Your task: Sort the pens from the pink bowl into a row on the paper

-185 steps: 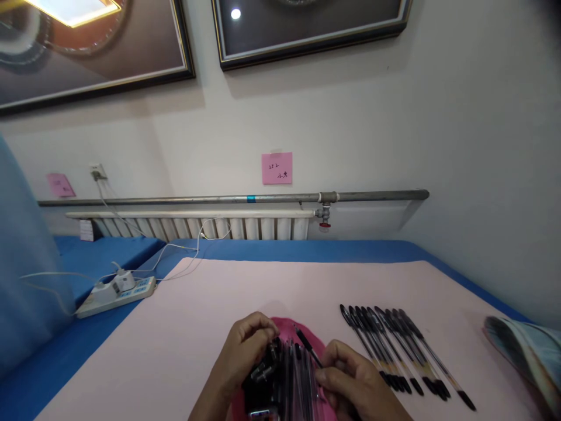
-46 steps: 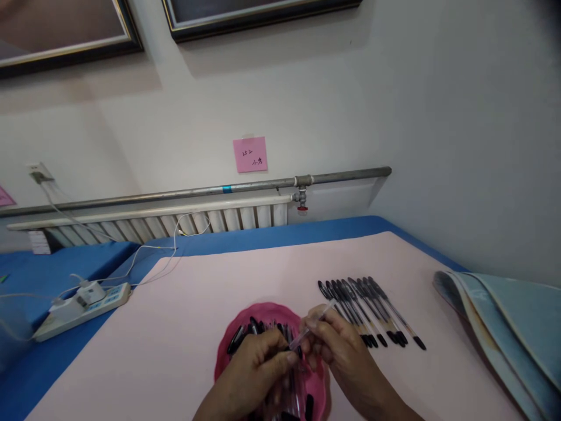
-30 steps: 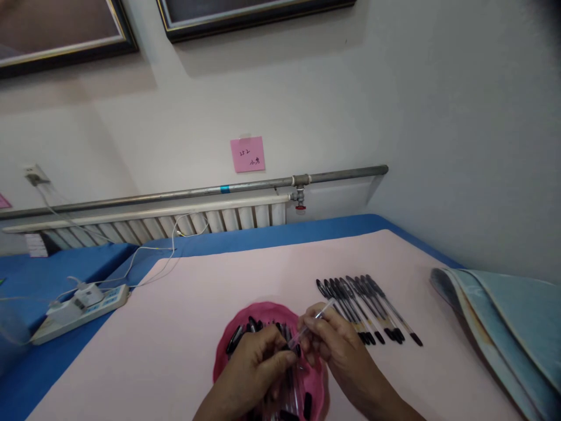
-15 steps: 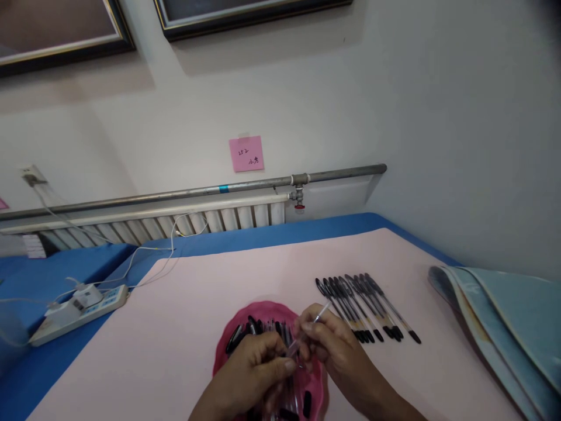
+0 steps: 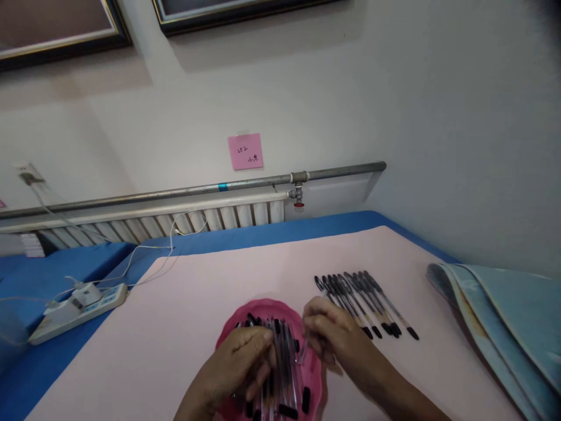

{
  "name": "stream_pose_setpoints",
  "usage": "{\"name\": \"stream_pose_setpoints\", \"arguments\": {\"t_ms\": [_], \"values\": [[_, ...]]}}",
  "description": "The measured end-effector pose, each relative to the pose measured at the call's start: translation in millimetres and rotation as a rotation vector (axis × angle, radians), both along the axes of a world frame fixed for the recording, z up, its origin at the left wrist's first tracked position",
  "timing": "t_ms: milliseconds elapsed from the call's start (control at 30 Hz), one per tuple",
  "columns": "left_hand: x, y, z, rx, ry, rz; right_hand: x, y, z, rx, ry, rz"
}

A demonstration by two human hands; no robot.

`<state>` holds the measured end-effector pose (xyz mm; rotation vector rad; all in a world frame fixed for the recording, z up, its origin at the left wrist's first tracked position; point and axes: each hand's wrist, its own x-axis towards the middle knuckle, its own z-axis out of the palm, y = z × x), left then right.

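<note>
My right hand [image 5: 328, 330] is closed around a clear pen barrel [image 5: 303, 352], beside the right rim of a pink basin [image 5: 316, 374]. The barrel's lower end sticks out below the fingers, and its middle is hidden in the grip. Over the basin's left side is my left hand [image 5: 234, 362], its fingers loosely curled and apart, with nothing visible in them. Clear pen barrels [image 5: 287, 356] and black caps [image 5: 305, 400] lie in the basin. On the pink sheet to the right, several black-capped pens [image 5: 368, 301] lie side by side in a slanted row.
A pink sheet [image 5: 166, 327] covers the blue tabletop [image 5: 263, 234]. A folded light-blue mat [image 5: 512, 316] rests at the right. A power strip [image 5: 83, 313] with plugs and white cables lies at the left. Behind the table are a radiator [image 5: 228, 216] and a metal pipe [image 5: 175, 193].
My left hand has let go of the clear pen barrel and moved left and down over the basin. My right hand keeps the barrel and has shifted slightly right.
</note>
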<state>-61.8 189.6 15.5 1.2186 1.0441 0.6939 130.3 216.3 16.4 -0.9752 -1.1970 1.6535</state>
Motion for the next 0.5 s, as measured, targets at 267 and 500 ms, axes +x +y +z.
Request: {"name": "stream_pose_setpoints", "arguments": {"t_ms": [267,500], "values": [[-7.5,4.4,2.7,0.115,0.279,0.047,-3.3,-9.1,-11.4,0.286,-0.668,0.036],[-7.4,6.4,-0.7,0.124,0.331,0.078,26.7,15.6,-5.6,0.521,-1.224,-0.176]]}}
